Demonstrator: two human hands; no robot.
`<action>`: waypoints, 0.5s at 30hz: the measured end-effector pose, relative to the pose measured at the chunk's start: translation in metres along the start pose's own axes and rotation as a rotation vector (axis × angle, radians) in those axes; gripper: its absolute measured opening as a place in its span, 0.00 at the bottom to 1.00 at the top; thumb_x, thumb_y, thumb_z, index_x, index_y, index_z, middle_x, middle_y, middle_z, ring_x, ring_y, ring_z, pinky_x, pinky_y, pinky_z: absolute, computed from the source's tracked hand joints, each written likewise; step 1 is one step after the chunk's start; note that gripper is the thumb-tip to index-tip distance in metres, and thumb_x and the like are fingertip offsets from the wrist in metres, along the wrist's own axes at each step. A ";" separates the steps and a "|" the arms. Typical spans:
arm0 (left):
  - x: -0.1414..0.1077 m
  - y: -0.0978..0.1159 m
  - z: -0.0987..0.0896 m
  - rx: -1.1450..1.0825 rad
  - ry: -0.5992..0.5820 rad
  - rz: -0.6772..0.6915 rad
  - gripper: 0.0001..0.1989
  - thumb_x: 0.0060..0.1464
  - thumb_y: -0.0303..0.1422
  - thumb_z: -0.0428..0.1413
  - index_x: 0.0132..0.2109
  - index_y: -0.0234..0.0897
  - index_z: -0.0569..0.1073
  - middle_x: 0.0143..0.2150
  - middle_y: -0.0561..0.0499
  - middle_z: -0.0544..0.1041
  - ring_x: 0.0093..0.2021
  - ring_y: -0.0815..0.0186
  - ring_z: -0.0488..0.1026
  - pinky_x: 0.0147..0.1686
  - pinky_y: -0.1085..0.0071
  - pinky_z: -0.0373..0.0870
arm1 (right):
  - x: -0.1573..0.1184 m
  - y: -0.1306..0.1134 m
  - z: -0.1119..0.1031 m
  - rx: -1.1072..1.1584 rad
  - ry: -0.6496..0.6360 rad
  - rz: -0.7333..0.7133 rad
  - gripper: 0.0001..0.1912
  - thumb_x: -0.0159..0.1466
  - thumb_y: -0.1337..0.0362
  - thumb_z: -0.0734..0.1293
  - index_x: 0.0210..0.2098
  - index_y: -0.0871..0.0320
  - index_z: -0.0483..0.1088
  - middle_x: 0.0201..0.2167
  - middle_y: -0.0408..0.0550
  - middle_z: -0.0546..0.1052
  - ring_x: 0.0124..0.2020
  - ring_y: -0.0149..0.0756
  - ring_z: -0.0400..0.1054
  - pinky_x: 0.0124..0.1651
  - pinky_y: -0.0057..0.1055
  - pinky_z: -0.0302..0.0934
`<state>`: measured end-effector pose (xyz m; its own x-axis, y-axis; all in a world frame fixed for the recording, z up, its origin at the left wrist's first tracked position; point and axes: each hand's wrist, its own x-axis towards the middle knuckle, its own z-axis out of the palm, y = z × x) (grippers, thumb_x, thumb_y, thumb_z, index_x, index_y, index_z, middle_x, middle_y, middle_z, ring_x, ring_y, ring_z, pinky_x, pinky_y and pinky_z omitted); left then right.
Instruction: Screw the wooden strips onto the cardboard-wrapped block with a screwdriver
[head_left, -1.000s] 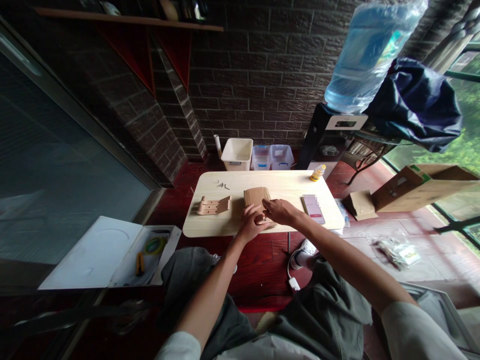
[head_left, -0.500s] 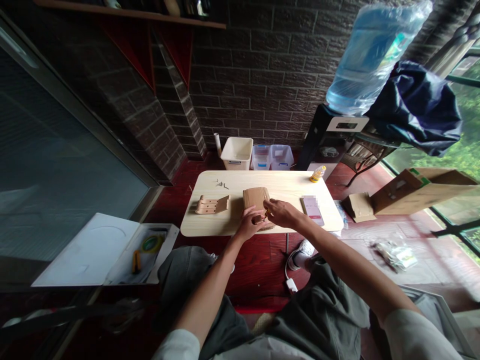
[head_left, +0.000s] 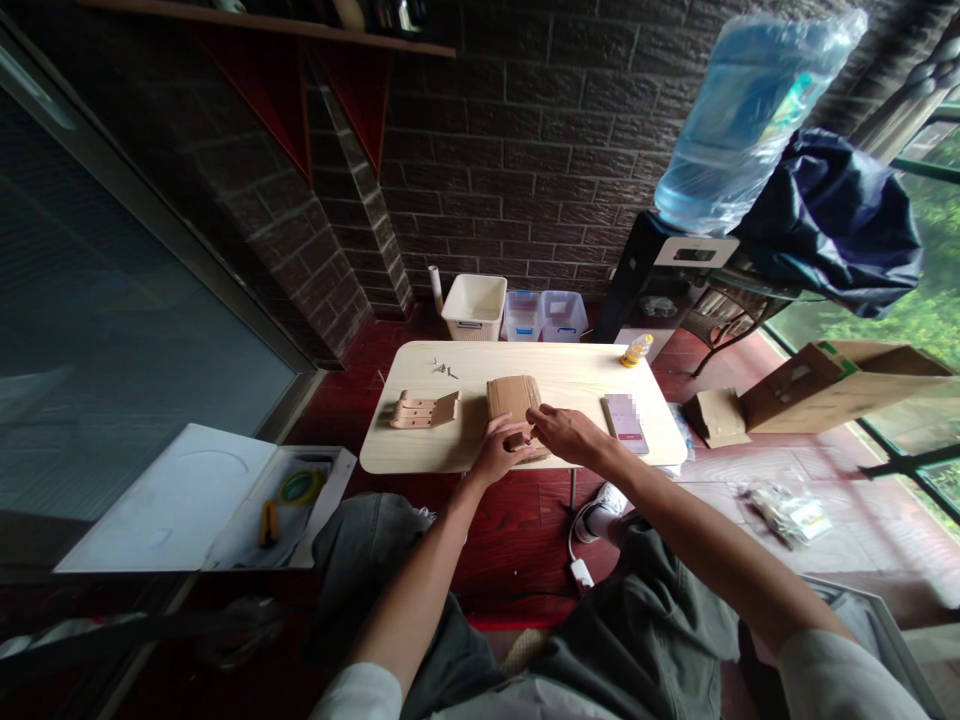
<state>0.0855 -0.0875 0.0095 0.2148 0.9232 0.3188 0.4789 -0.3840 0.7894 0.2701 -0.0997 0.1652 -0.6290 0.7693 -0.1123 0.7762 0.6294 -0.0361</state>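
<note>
A brown wooden-looking block point(head_left: 514, 396) lies near the front middle of the pale table point(head_left: 566, 372). My left hand point(head_left: 499, 450) rests at its near left side, fingers closed on a small dark-brown piece point(head_left: 516, 441). Just to the right, my right hand point(head_left: 561, 430) is closed in a pinch over the near right part of the block; what sits in its fingertips is too small to make out. On the table's left lies a light wooden part with holes point(head_left: 426, 409). Several screws point(head_left: 444, 370) are scattered behind that part.
A phone point(head_left: 625, 422) and a yellow-capped bottle point(head_left: 637, 350) are on the table's right. An open white case point(head_left: 300, 505) with tape and a yellow tool stands at left. Bins point(head_left: 474, 305) line the brick wall, beside a water dispenser point(head_left: 637, 270). Cardboard boxes point(head_left: 825, 395) stand right.
My right hand's fingers have turned slightly at the block, and a yellowish bit seen under them before is now hidden. My left hand stays in place.
</note>
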 end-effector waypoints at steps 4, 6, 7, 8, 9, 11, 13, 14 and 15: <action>0.000 0.000 -0.003 -0.011 -0.030 -0.002 0.16 0.45 0.36 0.68 0.44 0.43 0.81 0.54 0.47 0.77 0.65 0.52 0.63 0.65 0.53 0.61 | -0.002 -0.003 -0.002 -0.009 -0.015 0.002 0.14 0.74 0.60 0.54 0.54 0.59 0.62 0.48 0.57 0.74 0.41 0.39 0.73 0.38 0.29 0.61; 0.000 0.001 -0.003 -0.016 -0.018 -0.015 0.18 0.45 0.35 0.68 0.46 0.42 0.80 0.55 0.45 0.77 0.65 0.51 0.64 0.65 0.53 0.61 | -0.003 -0.003 -0.002 -0.011 -0.016 0.018 0.15 0.74 0.59 0.54 0.54 0.59 0.62 0.48 0.57 0.74 0.41 0.39 0.73 0.38 0.29 0.61; 0.000 0.001 -0.003 -0.017 -0.013 -0.020 0.19 0.45 0.35 0.68 0.47 0.41 0.80 0.55 0.45 0.77 0.64 0.51 0.64 0.65 0.53 0.61 | -0.003 -0.004 -0.003 -0.011 -0.014 0.023 0.15 0.74 0.59 0.54 0.54 0.59 0.62 0.47 0.56 0.74 0.41 0.39 0.73 0.38 0.29 0.61; 0.000 0.001 -0.003 -0.017 -0.011 -0.025 0.20 0.45 0.35 0.68 0.47 0.41 0.80 0.55 0.45 0.77 0.64 0.52 0.65 0.65 0.53 0.61 | -0.004 -0.004 -0.003 -0.009 -0.011 0.026 0.15 0.74 0.59 0.54 0.55 0.59 0.62 0.47 0.56 0.74 0.41 0.39 0.73 0.38 0.29 0.61; 0.000 0.002 -0.004 -0.017 -0.012 -0.028 0.20 0.45 0.35 0.68 0.48 0.41 0.80 0.55 0.45 0.77 0.64 0.52 0.65 0.65 0.54 0.61 | -0.004 -0.004 -0.003 -0.006 -0.008 0.024 0.15 0.73 0.59 0.54 0.55 0.59 0.62 0.47 0.56 0.74 0.41 0.39 0.73 0.38 0.30 0.61; 0.000 0.002 -0.004 -0.015 -0.016 -0.034 0.20 0.45 0.36 0.68 0.48 0.42 0.80 0.55 0.45 0.76 0.64 0.52 0.65 0.65 0.54 0.61 | -0.006 -0.004 -0.003 -0.001 -0.004 0.013 0.15 0.73 0.60 0.55 0.55 0.59 0.62 0.47 0.57 0.74 0.41 0.39 0.73 0.39 0.30 0.62; -0.001 0.002 -0.004 -0.014 -0.023 -0.029 0.18 0.45 0.36 0.68 0.46 0.42 0.81 0.56 0.45 0.76 0.64 0.52 0.64 0.65 0.54 0.61 | -0.007 -0.004 -0.002 0.000 -0.001 -0.006 0.15 0.73 0.61 0.54 0.55 0.59 0.62 0.48 0.57 0.74 0.42 0.40 0.73 0.39 0.30 0.62; -0.001 0.002 -0.004 -0.013 -0.025 -0.021 0.17 0.45 0.36 0.68 0.45 0.42 0.81 0.56 0.45 0.76 0.65 0.52 0.64 0.65 0.54 0.61 | -0.007 -0.005 -0.002 -0.002 -0.001 -0.018 0.15 0.73 0.62 0.54 0.55 0.60 0.62 0.48 0.57 0.74 0.42 0.40 0.73 0.40 0.30 0.62; -0.001 0.001 -0.005 -0.013 -0.030 -0.011 0.15 0.46 0.37 0.68 0.43 0.42 0.81 0.56 0.45 0.76 0.65 0.52 0.64 0.65 0.53 0.61 | -0.008 -0.005 -0.002 -0.006 -0.002 -0.028 0.15 0.73 0.62 0.54 0.55 0.60 0.62 0.48 0.57 0.74 0.42 0.40 0.73 0.40 0.30 0.62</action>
<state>0.0821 -0.0884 0.0129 0.2346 0.9264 0.2945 0.4700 -0.3733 0.7998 0.2711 -0.1086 0.1677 -0.6508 0.7508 -0.1130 0.7577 0.6517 -0.0335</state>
